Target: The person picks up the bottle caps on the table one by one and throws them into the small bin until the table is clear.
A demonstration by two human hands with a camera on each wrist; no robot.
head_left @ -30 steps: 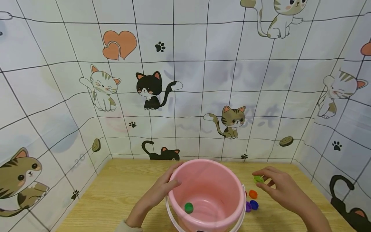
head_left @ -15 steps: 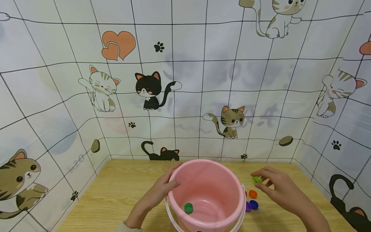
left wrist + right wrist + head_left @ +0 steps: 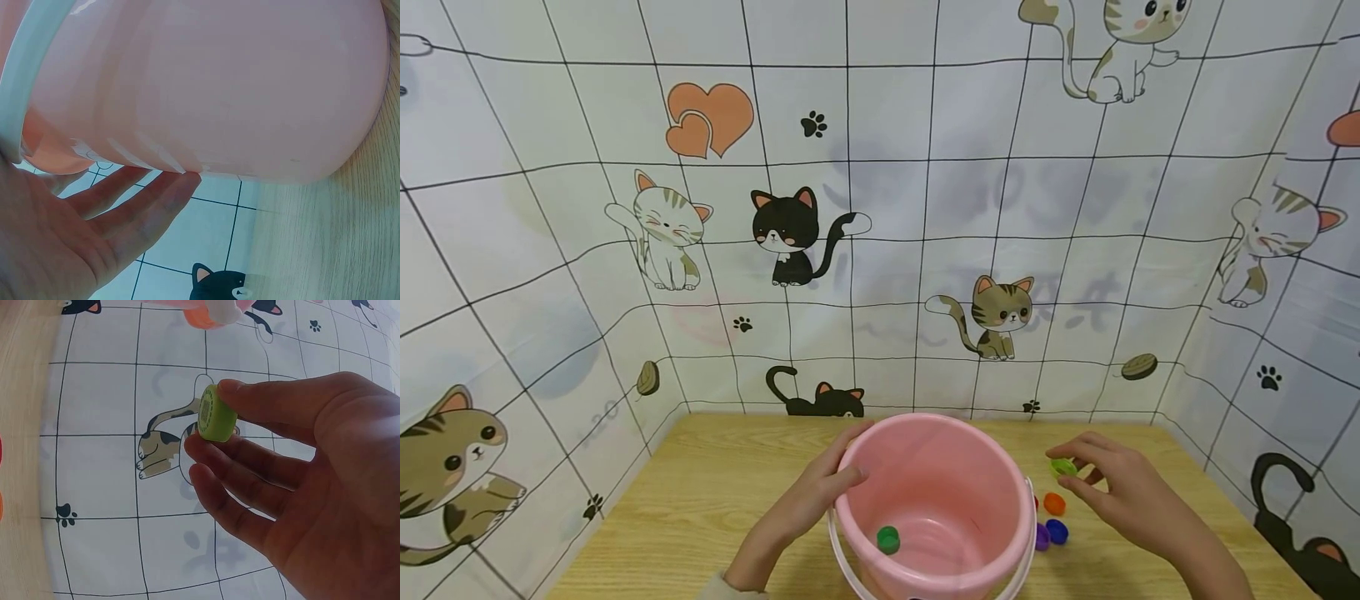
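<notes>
- The right hand [image 3: 1105,481] pinches a small, lime-green, round plastic cap [image 3: 1063,467] between the thumb and fingertips; the other fingers curve loosely behind and grip nothing that I can see.
- The cap is squat and has no strong long axis. From the right wrist camera I see its printed round face turned to the side where the tabletop shows.
- The relation that matters to me: the cap is just off the right side of a wide, pale pink plastic bucket [image 3: 917,467], near the rim but apart from it. From the right hand, the opening lies to the left and a little toward the person. I cannot tell the cap's height against the rim.
- The right forearm comes in from the lower right, wrist bent so the fingertips point left, toward the bucket's side.
- The left hand [image 3: 818,483] grips the bucket's left rim, thumb over the edge, fingers stretched along the outer wall.
- A white plastic handle [image 3: 841,554] hangs down around the near side.
- Inside, a dark green round cap [image 3: 888,540] rests toward the left of the floor.
- Between bucket and right forearm, on the light wood-grain table [image 3: 722,475], lie an orange cap [image 3: 1054,504], a blue cap [image 3: 1057,532], a purple cap [image 3: 1042,537] and a sliver of red.
- Behind stands a white, cat-printed, grid-lined backdrop [image 3: 887,200].
</notes>
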